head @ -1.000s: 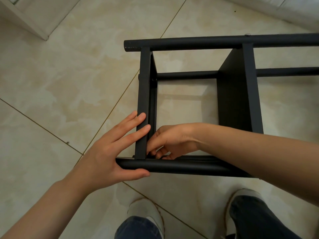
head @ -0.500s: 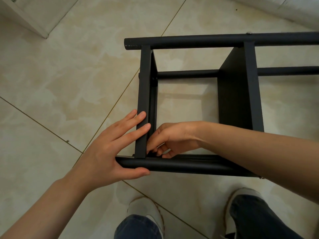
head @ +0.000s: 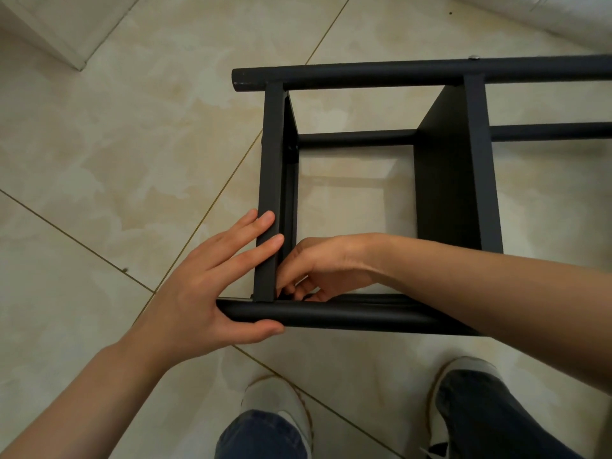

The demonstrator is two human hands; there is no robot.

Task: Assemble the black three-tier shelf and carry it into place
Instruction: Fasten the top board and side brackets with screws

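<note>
Beige tile floor (head: 116, 144) w/ black shelf (head: 364, 73), white baseboard (head: 546, 18)

the black shelf (head: 447, 180) lies on its side on the tiled floor (head: 132, 160), matte and dark all over. two long round tubes run left to right, the far tube (head: 397, 72) and the near tube (head: 347, 318), with a lower rail (head: 354, 139) deeper down. two flat panels stand on edge across them: the end panel (head: 270, 160) near the tubes' left tips and the second panel (head: 477, 167) to its right. a small silver screw head (head: 474, 57) shows on the far tube.
</note>
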